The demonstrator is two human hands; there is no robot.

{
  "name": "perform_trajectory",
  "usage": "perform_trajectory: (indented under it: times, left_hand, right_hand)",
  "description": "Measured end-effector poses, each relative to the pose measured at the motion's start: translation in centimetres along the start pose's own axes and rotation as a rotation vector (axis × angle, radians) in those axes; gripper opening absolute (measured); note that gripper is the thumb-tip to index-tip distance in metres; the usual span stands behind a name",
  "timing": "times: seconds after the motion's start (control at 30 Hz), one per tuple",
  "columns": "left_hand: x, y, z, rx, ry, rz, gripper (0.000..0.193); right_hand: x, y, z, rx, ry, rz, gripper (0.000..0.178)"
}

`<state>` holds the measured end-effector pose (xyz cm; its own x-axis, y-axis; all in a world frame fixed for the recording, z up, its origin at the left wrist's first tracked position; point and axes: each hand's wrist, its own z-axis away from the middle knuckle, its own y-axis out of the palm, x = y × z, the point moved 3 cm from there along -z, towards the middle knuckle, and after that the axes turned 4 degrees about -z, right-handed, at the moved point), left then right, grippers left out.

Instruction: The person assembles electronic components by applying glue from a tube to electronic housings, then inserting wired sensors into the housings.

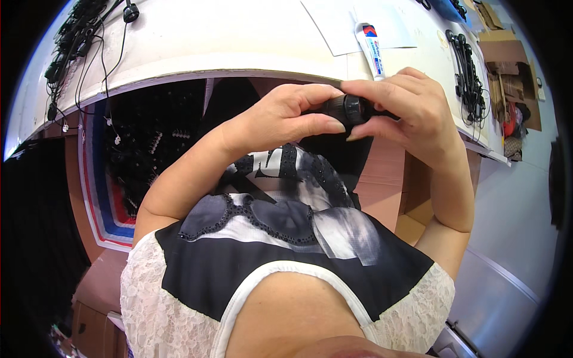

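Just over the table's near edge, both hands hold a black ribbed round socket (352, 110) with a wide collar, much like a lamp holder. My left hand (286, 116) closes on its left end, thumb below and fingers above. From the other side my right hand (409, 110) pinches the collar between thumb and forefinger, the other fingers curled. Part of the socket is hidden behind the fingers. Beyond the right hand, a white tube (371, 51) with red and blue markings lies on the table, partly over white paper sheets (334, 30).
Black cords (68, 51) lie in a heap at the table's left, near a similar black socket (131, 12). Another cord bundle (468, 77) is at the right. Below the table, a striped bag (98, 197) holds many black parts. Cardboard boxes (507, 53) stand far right.
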<state>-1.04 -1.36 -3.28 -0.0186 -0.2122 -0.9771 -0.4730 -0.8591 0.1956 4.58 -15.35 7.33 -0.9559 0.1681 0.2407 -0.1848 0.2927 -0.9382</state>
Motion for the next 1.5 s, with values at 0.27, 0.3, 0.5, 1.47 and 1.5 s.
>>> perform_trajectory:
  times: [0.27, 0.3, 0.5, 1.47, 1.5]
  left_hand:
    - [0.2, 0.0, -0.5, -0.065, 0.081, -0.166, 0.033]
    - [-0.1, 0.3, -0.4, -0.071, 0.156, -0.239, 0.033]
    - [-0.3, 0.1, -0.5, -0.134, 0.185, -0.330, 0.033]
    - [0.1, -0.2, -0.5, -0.182, 0.121, -0.265, 0.029]
    - [0.1, -0.2, -0.5, -0.190, 0.132, -0.260, 0.029]
  right_hand:
    - [0.4, 0.1, 0.1, -0.088, 0.129, -0.019, 0.045]
    - [0.3, 0.1, 0.5, -0.012, 0.184, -0.047, 0.046]
    - [0.6, 0.8, -0.1, -0.040, 0.398, -0.308, 0.043]
    - [0.4, 0.7, -0.1, 0.012, 0.355, -0.083, 0.036]
    - [0.3, 0.7, 0.0, 0.039, 0.399, -0.069, 0.036]
